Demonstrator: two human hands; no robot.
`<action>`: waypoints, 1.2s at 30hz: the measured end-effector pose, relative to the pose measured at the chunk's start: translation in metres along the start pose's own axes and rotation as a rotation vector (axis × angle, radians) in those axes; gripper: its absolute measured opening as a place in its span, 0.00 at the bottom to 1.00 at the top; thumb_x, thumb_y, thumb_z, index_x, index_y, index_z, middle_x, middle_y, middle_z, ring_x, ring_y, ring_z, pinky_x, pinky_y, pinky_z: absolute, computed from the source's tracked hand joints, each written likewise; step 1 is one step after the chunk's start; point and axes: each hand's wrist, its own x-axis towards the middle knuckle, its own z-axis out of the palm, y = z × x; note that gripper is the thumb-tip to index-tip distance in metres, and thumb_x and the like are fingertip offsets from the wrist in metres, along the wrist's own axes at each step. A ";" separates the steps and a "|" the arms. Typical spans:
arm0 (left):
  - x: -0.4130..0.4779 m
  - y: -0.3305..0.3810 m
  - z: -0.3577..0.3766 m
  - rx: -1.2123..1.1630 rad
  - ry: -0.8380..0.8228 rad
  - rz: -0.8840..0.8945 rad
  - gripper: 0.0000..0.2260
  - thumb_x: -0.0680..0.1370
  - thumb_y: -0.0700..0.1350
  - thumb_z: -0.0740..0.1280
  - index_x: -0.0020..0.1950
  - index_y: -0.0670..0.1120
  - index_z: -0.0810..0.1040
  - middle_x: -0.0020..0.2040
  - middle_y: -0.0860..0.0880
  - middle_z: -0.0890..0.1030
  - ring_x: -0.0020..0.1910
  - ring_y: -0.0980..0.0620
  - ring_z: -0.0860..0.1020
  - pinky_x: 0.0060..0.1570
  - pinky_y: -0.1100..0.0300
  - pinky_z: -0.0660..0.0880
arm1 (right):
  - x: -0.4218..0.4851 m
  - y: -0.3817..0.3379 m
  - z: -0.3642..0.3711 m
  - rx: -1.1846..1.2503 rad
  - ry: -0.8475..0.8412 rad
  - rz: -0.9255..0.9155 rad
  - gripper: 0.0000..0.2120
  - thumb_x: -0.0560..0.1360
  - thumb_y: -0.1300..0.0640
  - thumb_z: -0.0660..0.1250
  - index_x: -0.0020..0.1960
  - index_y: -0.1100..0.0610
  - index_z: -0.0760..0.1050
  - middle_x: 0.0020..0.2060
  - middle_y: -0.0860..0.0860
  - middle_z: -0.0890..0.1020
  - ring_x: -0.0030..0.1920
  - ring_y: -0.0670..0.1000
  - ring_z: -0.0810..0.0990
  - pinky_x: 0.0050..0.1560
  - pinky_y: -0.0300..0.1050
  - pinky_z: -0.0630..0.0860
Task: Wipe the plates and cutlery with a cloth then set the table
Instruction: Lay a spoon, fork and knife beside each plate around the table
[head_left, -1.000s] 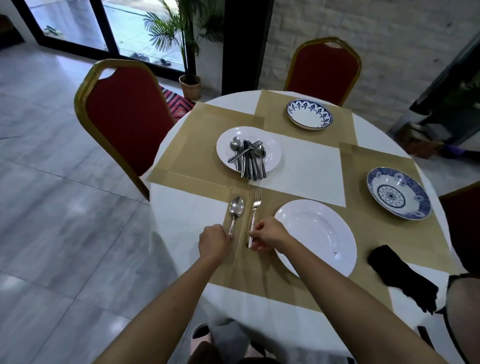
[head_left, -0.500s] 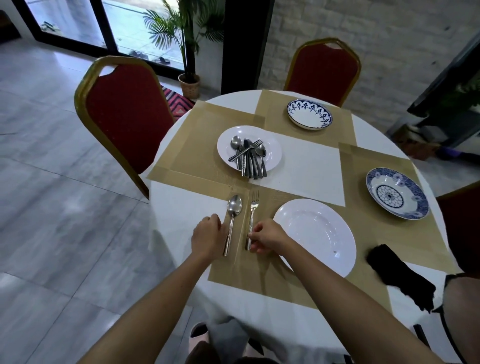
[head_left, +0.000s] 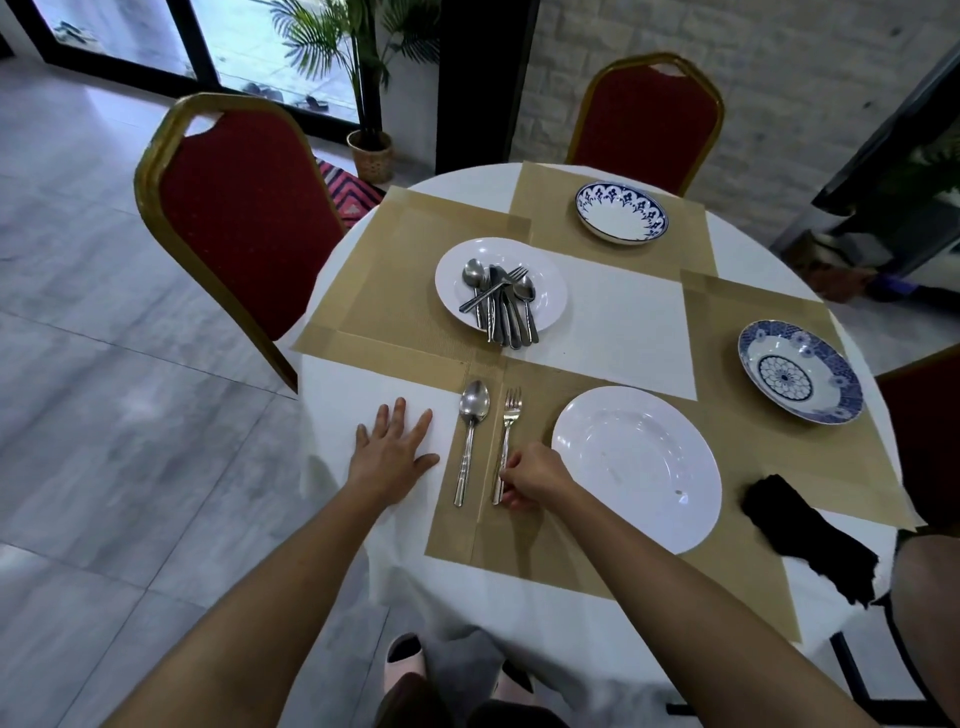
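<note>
- Silver-coloured metal makes up the slim fork (head_left: 505, 447), which lies with its tines pointing away from the person on the tan woven placemat (head_left: 519, 540). It is just left of the plain white round plate (head_left: 636, 467) and beside a matching silver-coloured spoon (head_left: 467, 447). The two handles run nearly parallel, close but apart.
- The right hand (head_left: 535, 475) has a small, closed grip, with fingers curled about the low end of the fork's handle.
- The left hand (head_left: 392, 457) has a fully open grip and holds nothing. Its fingers are spread flat on the white-clothed round surface (head_left: 353, 395), just left of the mat.
- The fork looks light, rigid and smooth. It should slide easily over the weave and may swivel if pushed at one end. The handle's end suits small straightening moves, while mid-handle would suit lifting.
- The white plate looks glazed, hard and breakable, and heavier than the cutlery. Its rim is the place to take hold.
- More knives, forks and spoons lie in a loose heap (head_left: 501, 306) on a second white plate (head_left: 452, 291) farther off. They would likely slip against each other, so taking one handle at a time seems wise.
- A crumpled black cloth (head_left: 810, 540) lies near the right edge of the surface. It looks soft and limp, and any fold of it can be taken.
- No brand, label or writing can be read. The blue-and-white patterned dish (head_left: 800, 371) on the right and the blue-rimmed dish (head_left: 621, 210) at the far side carry ornament only.
</note>
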 end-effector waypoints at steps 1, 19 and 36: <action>0.000 0.000 0.000 -0.002 0.004 0.001 0.31 0.81 0.62 0.49 0.78 0.54 0.39 0.78 0.44 0.38 0.77 0.42 0.39 0.73 0.42 0.45 | 0.000 0.000 0.001 -0.003 0.006 -0.003 0.12 0.78 0.64 0.63 0.35 0.60 0.74 0.29 0.56 0.81 0.30 0.53 0.81 0.40 0.46 0.82; -0.007 0.001 0.000 -0.006 0.035 0.013 0.30 0.81 0.62 0.46 0.78 0.54 0.37 0.78 0.44 0.37 0.77 0.42 0.39 0.74 0.43 0.45 | -0.005 -0.016 0.007 -0.342 0.047 -0.149 0.13 0.72 0.65 0.64 0.31 0.55 0.66 0.37 0.58 0.78 0.42 0.58 0.80 0.43 0.46 0.77; 0.025 -0.008 -0.006 0.013 0.195 -0.017 0.33 0.80 0.63 0.38 0.70 0.49 0.72 0.69 0.41 0.72 0.67 0.39 0.72 0.62 0.40 0.69 | 0.084 -0.110 -0.092 -0.072 0.353 -0.185 0.07 0.69 0.63 0.62 0.40 0.57 0.79 0.37 0.56 0.83 0.36 0.56 0.84 0.40 0.52 0.83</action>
